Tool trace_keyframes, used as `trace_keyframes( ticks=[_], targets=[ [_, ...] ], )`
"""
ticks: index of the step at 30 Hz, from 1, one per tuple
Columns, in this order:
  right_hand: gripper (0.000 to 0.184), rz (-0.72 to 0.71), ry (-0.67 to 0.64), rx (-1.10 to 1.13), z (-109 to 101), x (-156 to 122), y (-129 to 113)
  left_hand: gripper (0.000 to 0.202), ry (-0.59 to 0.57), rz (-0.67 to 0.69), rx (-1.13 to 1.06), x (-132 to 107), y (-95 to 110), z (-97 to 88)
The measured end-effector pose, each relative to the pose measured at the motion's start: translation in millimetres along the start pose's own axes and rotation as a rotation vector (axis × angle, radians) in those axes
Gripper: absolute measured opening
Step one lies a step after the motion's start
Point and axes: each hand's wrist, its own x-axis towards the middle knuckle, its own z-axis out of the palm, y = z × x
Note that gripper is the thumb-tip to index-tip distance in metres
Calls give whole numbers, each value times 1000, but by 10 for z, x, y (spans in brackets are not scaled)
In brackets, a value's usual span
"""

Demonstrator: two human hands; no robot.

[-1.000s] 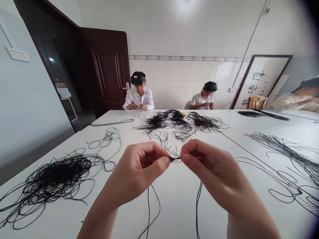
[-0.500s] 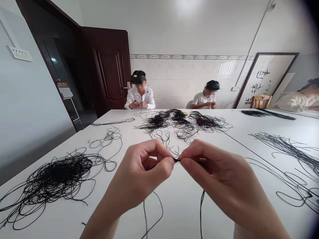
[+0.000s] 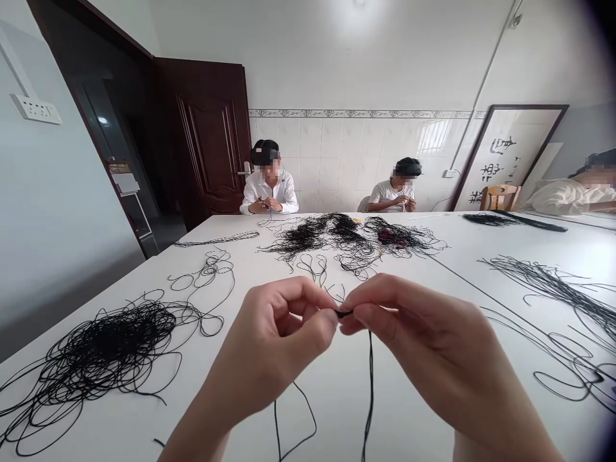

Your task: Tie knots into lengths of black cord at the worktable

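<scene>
Between my fingertips runs a black cord [image 3: 343,314], with a short thicker stretch of it showing in the gap. My left hand [image 3: 283,340] pinches one side of it between thumb and forefinger. Close by on the other side, my right hand [image 3: 418,340] is closed on the same cord with thumb and forefinger. Lengths of cord [image 3: 370,391] hang down below my right fingers, and a thin loop [image 3: 312,410] dangles under my left hand. Whether the thicker stretch is a knot or a braid is too small to tell.
A tangled heap of black cord [image 3: 110,346] lies on the white table [image 3: 231,417] at left. More cord piles [image 3: 327,234] sit farther back, and a bundle of strands [image 3: 553,285] lies at right. Across the table sit two people [image 3: 269,186]; another person [image 3: 572,192] is at far right.
The hanging cord under my right hand has swung left, toward the middle. My right fingers have shifted slightly along the cord; both hands still pinch it.
</scene>
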Motion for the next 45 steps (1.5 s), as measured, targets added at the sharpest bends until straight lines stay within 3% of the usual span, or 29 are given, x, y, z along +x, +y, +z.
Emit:
trace_keyframes(
  ticks=[18, 27, 35, 40, 45],
  targets=[
    [22, -45, -4, -174, -52, 4, -2, 18, -132, 50, 14, 5, -58, 23],
    [23, -149, 96, -216, 8, -26, -29, 16, -232, 136, -47, 14, -146, 51],
    [28, 33, -36, -101, -98, 12, 31, 21, -223, 17, -64, 32, -99, 49],
    [26, -87, 49, -272, -81, 44, 59, 22, -311, -45, -117, 79, -116, -1],
    [24, -177, 47, -337, -56, 81, 97, 18, -289, -51, -83, 114, -109, -25]
  ],
)
